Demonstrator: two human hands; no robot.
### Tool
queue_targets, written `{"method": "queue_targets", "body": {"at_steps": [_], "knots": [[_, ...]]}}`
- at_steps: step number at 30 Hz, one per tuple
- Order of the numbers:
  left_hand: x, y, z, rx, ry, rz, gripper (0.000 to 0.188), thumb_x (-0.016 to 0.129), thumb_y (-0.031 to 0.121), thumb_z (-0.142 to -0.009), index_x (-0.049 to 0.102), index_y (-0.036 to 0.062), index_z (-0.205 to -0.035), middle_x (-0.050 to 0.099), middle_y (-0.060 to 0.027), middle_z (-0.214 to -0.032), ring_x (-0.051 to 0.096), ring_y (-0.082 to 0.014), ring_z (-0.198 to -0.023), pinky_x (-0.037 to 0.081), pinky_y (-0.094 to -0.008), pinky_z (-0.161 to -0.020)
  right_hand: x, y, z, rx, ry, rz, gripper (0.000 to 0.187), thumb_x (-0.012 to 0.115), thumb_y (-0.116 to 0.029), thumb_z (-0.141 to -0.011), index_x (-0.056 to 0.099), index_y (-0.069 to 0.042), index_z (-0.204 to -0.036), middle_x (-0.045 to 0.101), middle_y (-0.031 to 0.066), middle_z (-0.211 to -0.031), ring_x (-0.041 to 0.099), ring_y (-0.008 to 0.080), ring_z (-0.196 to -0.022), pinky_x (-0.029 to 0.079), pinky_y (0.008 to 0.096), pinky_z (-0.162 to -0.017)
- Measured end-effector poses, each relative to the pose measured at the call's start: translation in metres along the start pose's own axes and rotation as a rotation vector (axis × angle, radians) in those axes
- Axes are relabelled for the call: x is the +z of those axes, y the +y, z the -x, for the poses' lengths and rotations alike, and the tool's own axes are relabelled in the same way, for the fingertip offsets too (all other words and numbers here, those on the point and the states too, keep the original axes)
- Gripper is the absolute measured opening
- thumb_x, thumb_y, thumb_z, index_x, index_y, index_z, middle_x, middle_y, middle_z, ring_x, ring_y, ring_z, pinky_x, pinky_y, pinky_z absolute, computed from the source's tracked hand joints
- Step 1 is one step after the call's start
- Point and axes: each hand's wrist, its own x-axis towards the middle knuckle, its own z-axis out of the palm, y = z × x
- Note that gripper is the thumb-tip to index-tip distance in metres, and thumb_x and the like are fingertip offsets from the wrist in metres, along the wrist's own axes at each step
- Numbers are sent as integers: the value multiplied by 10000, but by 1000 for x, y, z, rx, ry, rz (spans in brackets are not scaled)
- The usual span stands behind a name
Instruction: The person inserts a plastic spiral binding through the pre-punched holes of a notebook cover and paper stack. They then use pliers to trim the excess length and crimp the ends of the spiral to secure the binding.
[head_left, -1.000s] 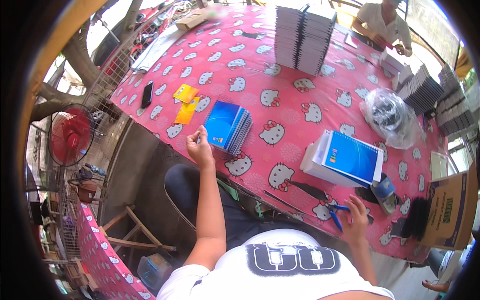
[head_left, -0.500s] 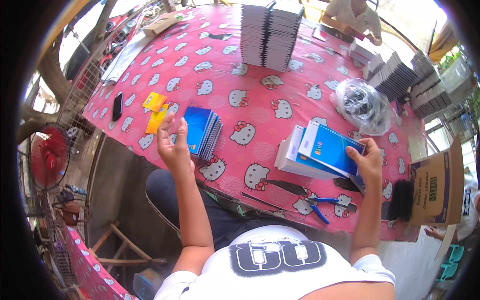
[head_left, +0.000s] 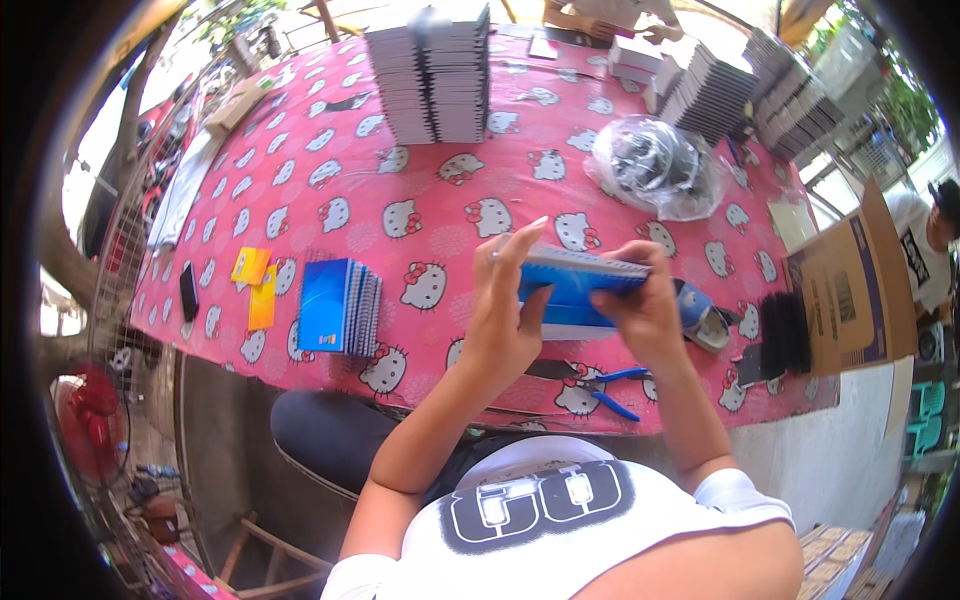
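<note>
Between my two hands a blue-covered notebook (head_left: 568,287) is held up and tilted, its punched or coiled edge along the top. My left hand (head_left: 508,305) grips its left end, thumb on the blue cover and fingers behind. At the right end my right hand (head_left: 645,305) has its fingers closed round the edge. Beneath the notebook shows part of a white pile of paper (head_left: 575,332), mostly hidden. Blue-handled pliers (head_left: 612,388) lie near the table's front edge. Left of my hands stands a stack of blue spiral notebooks (head_left: 330,305).
Yellow packets (head_left: 262,295) and a black phone (head_left: 189,292) lie at the left. Tall notebook stacks (head_left: 430,80) stand far back. At the right are a plastic bag of black coils (head_left: 655,170), a black bristly bundle (head_left: 785,330) and a cardboard box (head_left: 850,285). Another person's hands (head_left: 655,32) are across the table.
My left hand has moved right, from beside the blue stack, and taken hold of the notebook. My right hand has raised and tilted the notebook. The whole view has shifted rightward.
</note>
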Motion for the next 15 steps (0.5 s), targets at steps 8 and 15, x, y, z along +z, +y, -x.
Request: {"method": "queue_targets", "body": {"at_steps": [8, 15], "knots": [[-8, 4, -1, -121, -117, -47, 397, 725, 84, -802, 605, 108, -1180, 501, -170, -1230, 488, -319, -1166, 455, -398, -904, -2, 16, 8, 14, -94, 189, 339, 623, 100, -849, 410, -79, -1044, 526, 44, -1055, 488, 102, -966, 412, 260, -857], [16, 40, -10, 124, 4, -504, 304, 719, 245, -821, 680, 128, -1100, 479, -135, -1304, 510, -293, -1131, 220, -535, -1064, -1, 7, 10, 80, -52, 364, 334, 682, 45, -807, 454, -53, -1030, 554, 93, -1032, 541, 172, -993, 446, 311, -849]]}}
